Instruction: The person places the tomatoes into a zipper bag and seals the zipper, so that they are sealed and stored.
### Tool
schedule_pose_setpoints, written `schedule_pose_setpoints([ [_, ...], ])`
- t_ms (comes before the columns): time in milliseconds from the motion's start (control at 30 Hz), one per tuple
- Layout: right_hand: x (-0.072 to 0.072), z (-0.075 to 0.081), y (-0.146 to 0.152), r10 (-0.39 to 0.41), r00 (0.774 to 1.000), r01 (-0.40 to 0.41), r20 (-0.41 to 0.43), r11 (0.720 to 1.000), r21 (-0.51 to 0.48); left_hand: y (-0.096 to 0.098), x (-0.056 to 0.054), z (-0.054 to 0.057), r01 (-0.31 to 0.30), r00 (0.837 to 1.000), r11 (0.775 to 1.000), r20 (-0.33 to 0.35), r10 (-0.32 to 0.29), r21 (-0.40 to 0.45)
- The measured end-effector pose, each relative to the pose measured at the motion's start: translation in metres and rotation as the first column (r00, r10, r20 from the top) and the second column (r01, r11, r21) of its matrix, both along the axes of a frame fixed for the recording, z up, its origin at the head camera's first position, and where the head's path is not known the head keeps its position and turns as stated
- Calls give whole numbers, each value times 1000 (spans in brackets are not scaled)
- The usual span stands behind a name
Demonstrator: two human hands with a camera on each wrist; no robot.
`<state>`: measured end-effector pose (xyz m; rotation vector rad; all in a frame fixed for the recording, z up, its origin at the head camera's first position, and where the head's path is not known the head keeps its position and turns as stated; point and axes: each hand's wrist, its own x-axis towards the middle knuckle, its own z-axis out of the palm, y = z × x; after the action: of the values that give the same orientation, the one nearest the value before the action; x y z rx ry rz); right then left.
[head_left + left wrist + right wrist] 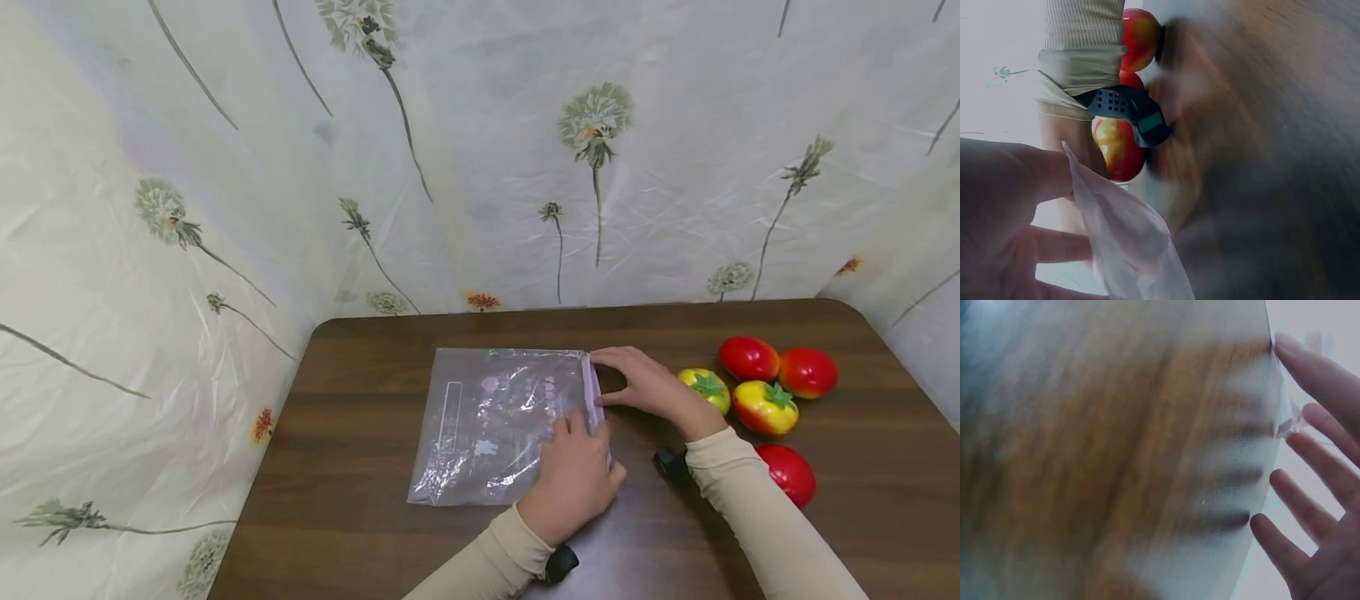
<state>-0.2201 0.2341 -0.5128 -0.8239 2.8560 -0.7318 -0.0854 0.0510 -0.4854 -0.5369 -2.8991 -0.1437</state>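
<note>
A clear plastic zip bag point(487, 433) with pale pink and white print lies flat on the table, its lilac zip strip point(590, 379) on the right side. At the lower part of that strip is my left hand point(577, 479), fingers over the bag and thumb beyond its edge. In the left wrist view the left hand point(1004, 219) holds the raised lip of the bag point(1125, 234). My right hand point(648, 385) touches the strip's upper part with thumb and forefinger apart. Its fingers point(1310, 506) are spread in the right wrist view, near a small slider point(1286, 427).
Right of the bag are several shiny fruits: a red one point(748, 358), another red one point(808, 372), a yellow-red one point(765, 407) and a yellow-green one point(705, 389). The right sleeve partly covers a red fruit point(787, 473). Floral cloth point(487, 167) hangs behind the brown table point(352, 400).
</note>
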Motion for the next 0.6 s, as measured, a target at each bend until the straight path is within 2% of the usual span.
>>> schedule_pose_setpoints([
  [133, -1, -1, 1, 0, 1000, 0, 2, 1000, 4, -3, -1, -1, 2, 999, 999, 34, -3, 34],
  [400, -2, -3, 1, -16, 1000, 16, 4, 1000, 3, -14, 0, -9, 47, 997, 987, 56, -57, 153],
  [600, -1, -3, 1, -24, 1000, 24, 18, 1000, 15, -19, 2, -16, 27, 995, 971, 84, -48, 238],
])
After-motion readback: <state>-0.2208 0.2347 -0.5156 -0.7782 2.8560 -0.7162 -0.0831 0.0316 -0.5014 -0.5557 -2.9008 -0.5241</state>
